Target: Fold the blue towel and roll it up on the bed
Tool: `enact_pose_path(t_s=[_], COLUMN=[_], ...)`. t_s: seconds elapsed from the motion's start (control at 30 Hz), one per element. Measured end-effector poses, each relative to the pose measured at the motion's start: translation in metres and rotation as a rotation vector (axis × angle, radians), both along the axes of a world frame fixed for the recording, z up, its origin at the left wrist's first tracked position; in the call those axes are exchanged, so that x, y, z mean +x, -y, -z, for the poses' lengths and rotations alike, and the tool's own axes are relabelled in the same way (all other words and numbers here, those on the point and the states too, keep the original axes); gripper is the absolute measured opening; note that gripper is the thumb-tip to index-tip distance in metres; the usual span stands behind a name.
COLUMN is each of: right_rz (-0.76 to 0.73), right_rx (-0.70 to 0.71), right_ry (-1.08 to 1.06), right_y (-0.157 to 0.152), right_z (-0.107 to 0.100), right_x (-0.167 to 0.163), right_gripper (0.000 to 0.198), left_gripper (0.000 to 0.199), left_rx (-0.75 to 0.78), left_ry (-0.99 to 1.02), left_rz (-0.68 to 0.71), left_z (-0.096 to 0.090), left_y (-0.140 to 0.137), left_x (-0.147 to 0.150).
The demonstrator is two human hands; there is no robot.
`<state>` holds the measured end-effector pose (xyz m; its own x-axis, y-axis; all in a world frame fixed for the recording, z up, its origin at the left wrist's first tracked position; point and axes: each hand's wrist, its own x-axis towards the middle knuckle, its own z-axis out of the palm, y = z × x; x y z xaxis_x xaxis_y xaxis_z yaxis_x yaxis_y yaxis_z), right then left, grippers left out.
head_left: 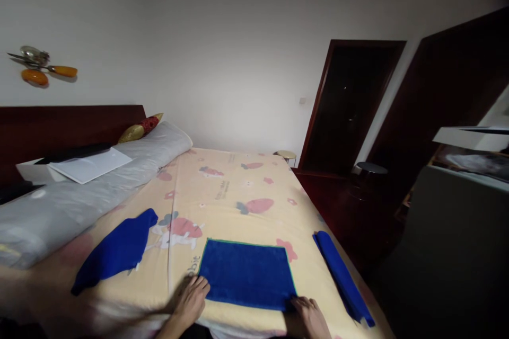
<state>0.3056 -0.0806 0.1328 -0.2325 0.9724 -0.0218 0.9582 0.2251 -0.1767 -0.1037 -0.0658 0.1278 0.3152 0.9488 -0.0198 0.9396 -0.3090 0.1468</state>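
A dark blue towel (247, 274) with a thin green edge lies flat as a rectangle on the bed, close in front of me. At its near left edge, my left hand (192, 295) has bent fingers closed on the cloth. The near right corner is pinched by my right hand (310, 314), whose fingertips are partly hidden. To the left, a crumpled brighter blue cloth (119, 249) with a small white tag lies on the sheet. A rolled or folded blue cloth (342, 276) rests along the bed's right side.
The bed has a yellow patterned sheet (222, 190). A long grey plastic-wrapped bundle (99, 196) lies by the headboard (71, 122), with a white flat sheet (91, 163) on it. Stools (371, 168) stand near the door (350, 111). A dark cabinet (457, 233) is at right.
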Motion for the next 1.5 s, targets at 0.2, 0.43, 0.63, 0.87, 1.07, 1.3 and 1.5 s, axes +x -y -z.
enact_pose_path(t_s=[0.2, 0.43, 0.63, 0.87, 1.07, 1.3, 1.5], right_rz=[0.033, 0.034, 0.056, 0.129, -0.165, -0.329, -0.210], right_rx=[0.025, 0.000, -0.023, 0.144, 0.174, -0.184, -0.290], right_ry=[-0.052, -0.029, 0.008, 0.095, 0.017, -0.109, -0.059], right_y=[0.002, 0.000, -0.001, -0.005, 0.003, 0.017, 0.016], right_z=[-0.008, 0.003, 0.010, 0.021, 0.026, 0.026, 0.002], right_x=[0.001, 0.002, 0.000, 0.009, -0.037, -0.082, -0.072], right_gripper=[0.043, 0.039, 0.043, 0.048, 0.065, 0.095, 0.083], left_gripper=[0.037, 0.026, 0.032, 0.048, 0.065, 0.090, 0.078], left_rx=[-0.076, -0.125, -0.149, -0.094, -0.126, -0.398, -0.340], left_ry=[0.045, 0.014, -0.020, -0.088, -0.099, 0.072, 0.075], left_rz=[-0.098, -0.197, -0.250, -0.243, -0.047, 0.192, 0.223], left_z=[-0.027, -0.034, -0.026, -0.019, -0.015, -0.037, -0.028], left_y=[0.001, -0.001, -0.003, -0.004, 0.004, 0.032, 0.030], left_x=[-0.002, -0.005, -0.006, -0.006, 0.036, 0.088, 0.070])
